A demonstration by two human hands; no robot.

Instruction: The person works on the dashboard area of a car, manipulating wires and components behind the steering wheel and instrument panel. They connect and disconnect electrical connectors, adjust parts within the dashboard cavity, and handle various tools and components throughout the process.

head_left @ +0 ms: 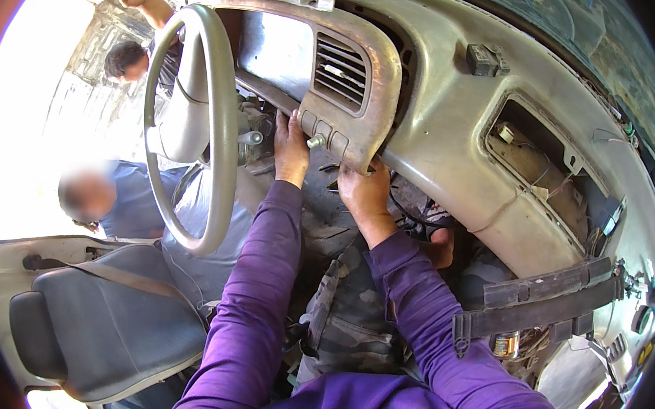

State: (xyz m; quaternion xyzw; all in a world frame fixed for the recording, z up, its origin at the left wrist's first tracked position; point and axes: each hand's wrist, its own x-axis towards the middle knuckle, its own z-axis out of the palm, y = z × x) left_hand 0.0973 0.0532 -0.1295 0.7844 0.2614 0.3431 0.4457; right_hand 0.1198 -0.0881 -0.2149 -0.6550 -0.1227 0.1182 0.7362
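A worn beige dashboard trim panel (385,64) with a slatted air vent (341,73) and a small knob (316,140) stands in front of the dashboard (445,129), a dark gap showing along its right side. My left hand (291,154) grips its lower edge left of the knob, fingertips up against the face. At the bottom right corner, my right hand (365,189) curls around the edge, with some fingers hidden under the panel. Close to the left hand is the steering column, with a metal ignition lock (251,138) beside the steering wheel (232,120).
Loose wires hang in the dashboard's open compartment (539,156). A black plastic strip (543,298) lies by my right arm, near a can (506,345). A grey seat (122,319) is at left. One person (135,201) leans in at the door; others are behind.
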